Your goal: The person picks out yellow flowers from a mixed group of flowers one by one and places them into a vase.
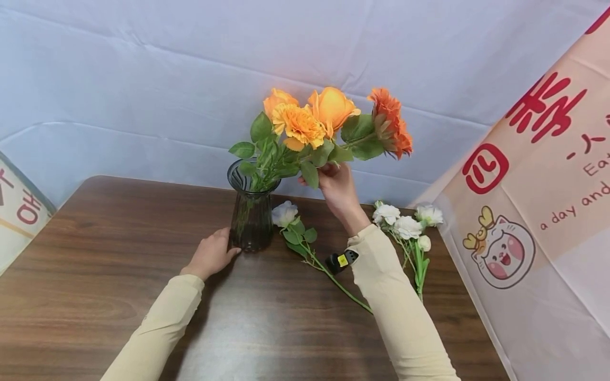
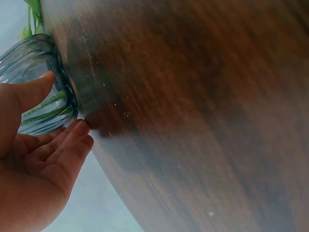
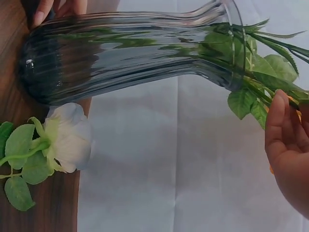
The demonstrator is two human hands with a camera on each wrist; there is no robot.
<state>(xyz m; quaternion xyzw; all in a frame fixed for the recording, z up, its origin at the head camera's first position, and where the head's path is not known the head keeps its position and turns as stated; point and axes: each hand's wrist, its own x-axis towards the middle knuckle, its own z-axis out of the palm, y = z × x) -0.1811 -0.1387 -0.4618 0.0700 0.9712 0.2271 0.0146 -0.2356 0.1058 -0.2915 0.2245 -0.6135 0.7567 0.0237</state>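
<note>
Standing upright on the wooden table [image 1: 95, 296], a dark ribbed glass vase [image 1: 251, 214] is positioned near the table's far edge, just in front of the white backdrop [image 1: 143, 79]. The base of the vase is touched by the left hand [image 1: 211, 255], whose fingers are held straight and relaxed against the glass; nothing is gripped by it. In the left wrist view, the thumb and fingertips [image 2: 77, 133] are seen resting at the lower wall of the vase, with green stems visible through the glass.

A bunch of orange flowers [image 1: 314, 119] is seated in the vase, and its blooms are spread to the right above the rim. The stems and leaves of this bunch are grasped by the right hand [image 1: 335, 185], which is raised above the table to the right of the vase mouth, fingers curled around the greenery. In the right wrist view, the fingers are seen closed against the leaves just outside the rim.

A single white rose [image 1: 284, 213] is laid flat on the table just right of the vase, its stem running toward the near edge. A black and yellow tool [image 1: 341, 260] lies beside that stem, partly hidden by the right sleeve. A cluster of white flowers [image 1: 405, 222] is laid further right, near a printed banner [image 1: 534, 185].
</note>
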